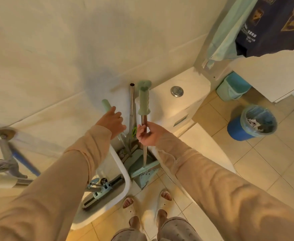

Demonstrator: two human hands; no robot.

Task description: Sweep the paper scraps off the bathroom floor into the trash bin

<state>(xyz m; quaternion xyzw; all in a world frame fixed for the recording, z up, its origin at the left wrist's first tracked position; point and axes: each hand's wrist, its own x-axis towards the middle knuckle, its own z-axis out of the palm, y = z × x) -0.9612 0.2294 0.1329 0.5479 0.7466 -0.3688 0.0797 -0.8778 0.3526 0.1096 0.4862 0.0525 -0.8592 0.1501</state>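
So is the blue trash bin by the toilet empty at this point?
No, the blue trash bin has a clear liner and already holds crumpled paper inside it.

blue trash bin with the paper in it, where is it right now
In the head view the blue trash bin stands on the tiled floor at the right, beside the toilet tank and just in front of a smaller green bin.
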